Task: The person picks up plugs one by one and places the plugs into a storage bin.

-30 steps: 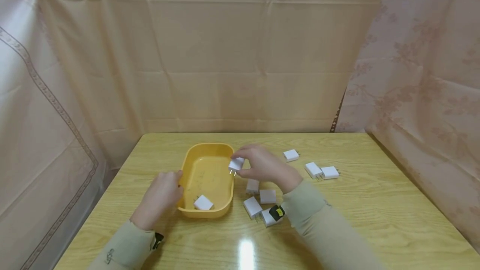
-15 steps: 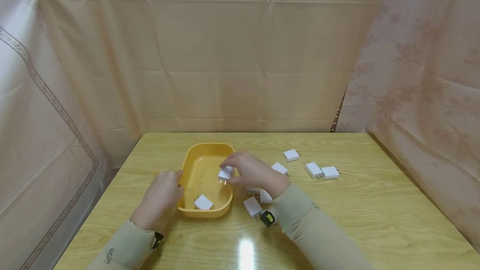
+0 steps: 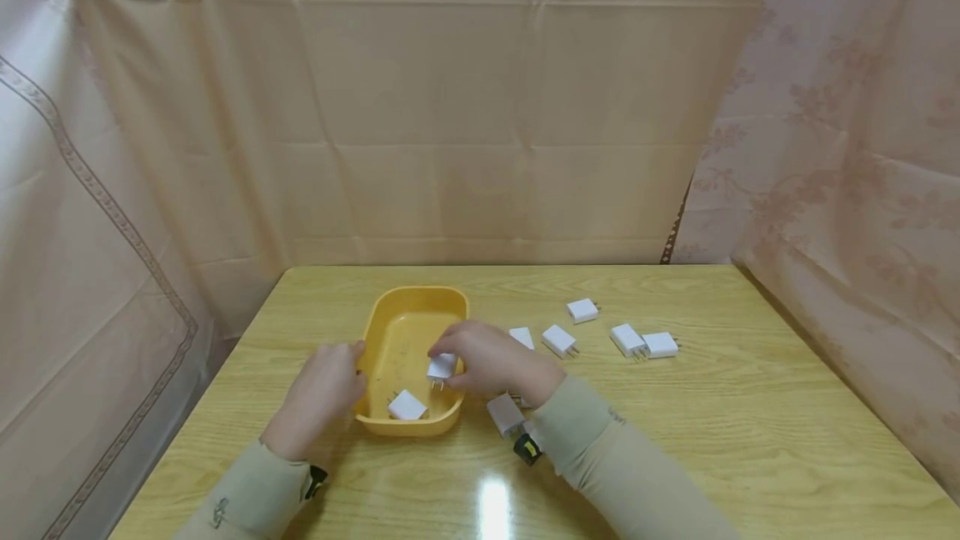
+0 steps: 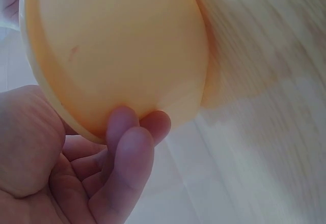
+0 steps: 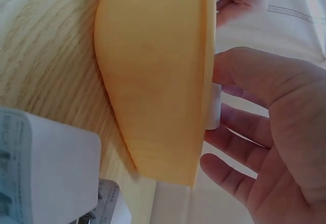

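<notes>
The right hand [image 3: 483,355] pinches a plug [image 3: 441,367] in its grip, thumb on one side and fingers on the other, with the prongs [image 3: 437,385] pointing toward the bottom of the frame. This plug is within the tub [image 3: 422,300], left of centre in the head view; whether it touches the tub's floor I cannot tell. Just below and to the left of it lies a second plug [image 3: 407,406], resting on that floor near the lower wall. The left hand [image 3: 324,386] grips the tub's rim at the left side, fingers curled against the outer wall. Right of the tub, loose plugs [image 3: 627,341] lie on the counter [image 3: 712,423], some partly hidden by the right arm.

A slip of the pinch would probably tip the held plug over, since the smooth casing gives little to hold and the prongs face down. Coming down too far left, it could knock the second plug. The right forearm passes low over the nearest loose plugs and might nudge them; if the left hand let go, a bump on the rim might slide the tub.

The right wrist view shows printing on the end of a near plug [image 5: 53,165], unreadable in the head view, but the wall there hides most of the held plug. The left wrist view alone shows fingertips [image 4: 133,150] against the outer wall.
</notes>
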{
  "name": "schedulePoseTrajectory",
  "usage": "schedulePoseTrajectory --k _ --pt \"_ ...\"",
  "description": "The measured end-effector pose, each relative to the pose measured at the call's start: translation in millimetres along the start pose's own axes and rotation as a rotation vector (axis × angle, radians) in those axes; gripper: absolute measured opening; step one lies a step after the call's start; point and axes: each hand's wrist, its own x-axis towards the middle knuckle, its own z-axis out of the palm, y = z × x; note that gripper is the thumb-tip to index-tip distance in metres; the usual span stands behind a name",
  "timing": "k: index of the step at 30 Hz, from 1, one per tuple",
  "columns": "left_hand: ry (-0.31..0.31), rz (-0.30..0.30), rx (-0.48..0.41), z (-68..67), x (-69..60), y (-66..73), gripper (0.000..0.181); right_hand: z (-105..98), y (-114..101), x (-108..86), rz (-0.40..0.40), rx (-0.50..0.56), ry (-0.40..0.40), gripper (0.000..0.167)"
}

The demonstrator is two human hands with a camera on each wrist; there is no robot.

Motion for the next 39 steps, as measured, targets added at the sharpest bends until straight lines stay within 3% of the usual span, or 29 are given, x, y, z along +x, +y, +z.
schedulePoseTrajectory --k 13,20,39 --pt "-0.014 -0.018 -0.003 -0.2 0.8 0.7 0.027 1.0 -1.5 -0.9 0.012 -0.002 -0.04 0.04" --pt "-0.031 -0.031 -0.004 -0.6 -0.1 0.5 0.039 0.1 -1.0 -1.9 0.009 -0.001 -0.065 0.041" --pt "-0.019 -0.02 -0.016 1.5 0.1 -1.2 0.042 -4.0 1.2 -8.8 0.028 0.041 -0.021 0.039"
